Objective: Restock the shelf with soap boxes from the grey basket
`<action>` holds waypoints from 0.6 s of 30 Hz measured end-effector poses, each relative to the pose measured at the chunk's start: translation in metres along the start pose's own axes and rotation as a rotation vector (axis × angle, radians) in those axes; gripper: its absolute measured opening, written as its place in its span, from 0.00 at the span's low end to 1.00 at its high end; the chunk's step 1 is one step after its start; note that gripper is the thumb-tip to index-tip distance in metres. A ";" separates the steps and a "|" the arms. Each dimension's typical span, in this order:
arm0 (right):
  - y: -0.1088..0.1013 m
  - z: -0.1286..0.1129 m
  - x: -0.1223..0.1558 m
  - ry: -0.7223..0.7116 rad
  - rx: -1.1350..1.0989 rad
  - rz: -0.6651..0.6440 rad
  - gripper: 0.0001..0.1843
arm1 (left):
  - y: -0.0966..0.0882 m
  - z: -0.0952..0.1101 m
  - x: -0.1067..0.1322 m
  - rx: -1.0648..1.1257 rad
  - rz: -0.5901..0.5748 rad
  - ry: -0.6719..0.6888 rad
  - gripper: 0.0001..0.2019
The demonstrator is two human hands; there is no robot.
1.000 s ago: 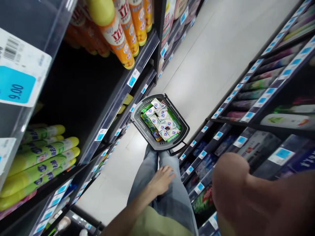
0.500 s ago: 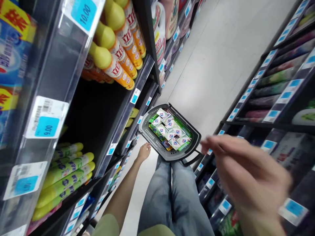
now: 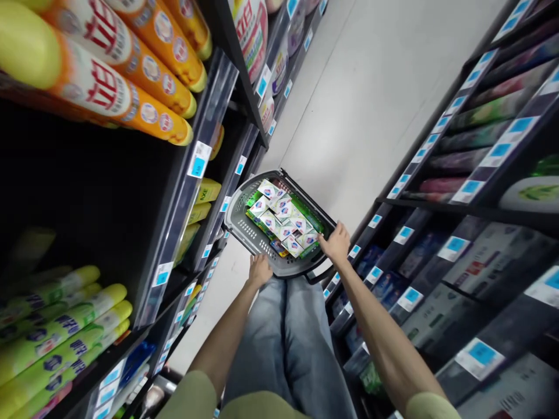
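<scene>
A grey shopping basket (image 3: 244, 224) sits on the aisle floor in front of my legs, packed with several small white and green boxes (image 3: 283, 218). My left hand (image 3: 259, 270) rests on the basket's near rim, its fingers curled over the edge. My right hand (image 3: 335, 243) is at the basket's right rim, beside its dark handle (image 3: 321, 274), with fingers bent around the edge.
Left shelves hold orange spray cans with yellow caps (image 3: 109, 87) above and yellow-green cans (image 3: 52, 331) below. Right shelves (image 3: 458, 192) carry dark boxed goods behind blue price tags. The pale floor (image 3: 367, 105) of the aisle runs ahead beyond the basket.
Both hands have dropped down to the basket: the right hand came from close to the camera to the right rim, the left from beside my leg to the near rim.
</scene>
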State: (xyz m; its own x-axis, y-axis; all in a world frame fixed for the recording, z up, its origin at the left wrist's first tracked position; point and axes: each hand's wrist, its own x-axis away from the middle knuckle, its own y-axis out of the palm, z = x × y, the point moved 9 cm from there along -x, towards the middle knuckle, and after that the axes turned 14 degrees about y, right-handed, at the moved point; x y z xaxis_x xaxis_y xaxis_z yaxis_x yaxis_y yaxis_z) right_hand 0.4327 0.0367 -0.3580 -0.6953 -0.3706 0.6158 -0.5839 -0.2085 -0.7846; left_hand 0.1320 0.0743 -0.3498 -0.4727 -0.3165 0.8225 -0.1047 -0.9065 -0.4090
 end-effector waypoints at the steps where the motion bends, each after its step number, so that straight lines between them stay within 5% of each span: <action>1: 0.001 -0.008 -0.010 -0.042 0.030 -0.002 0.45 | 0.003 0.002 -0.006 -0.007 -0.014 -0.008 0.22; 8: 0.046 -0.038 -0.073 -0.204 0.246 -0.225 0.41 | 0.016 -0.012 -0.079 0.006 -0.137 0.018 0.20; 14: 0.062 -0.024 -0.098 -0.375 0.263 -0.164 0.30 | 0.039 -0.060 -0.137 0.018 -0.151 -0.072 0.24; 18: 0.069 -0.015 -0.109 -0.457 0.266 -0.122 0.30 | 0.064 -0.069 -0.158 0.021 -0.183 -0.046 0.30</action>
State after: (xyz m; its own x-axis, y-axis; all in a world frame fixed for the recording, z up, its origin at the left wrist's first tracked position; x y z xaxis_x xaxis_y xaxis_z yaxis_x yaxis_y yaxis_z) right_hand 0.4621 0.0759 -0.4781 -0.3416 -0.6731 0.6560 -0.4816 -0.4740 -0.7372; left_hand 0.1396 0.0854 -0.5332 -0.4064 -0.1574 0.9000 -0.1667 -0.9557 -0.2424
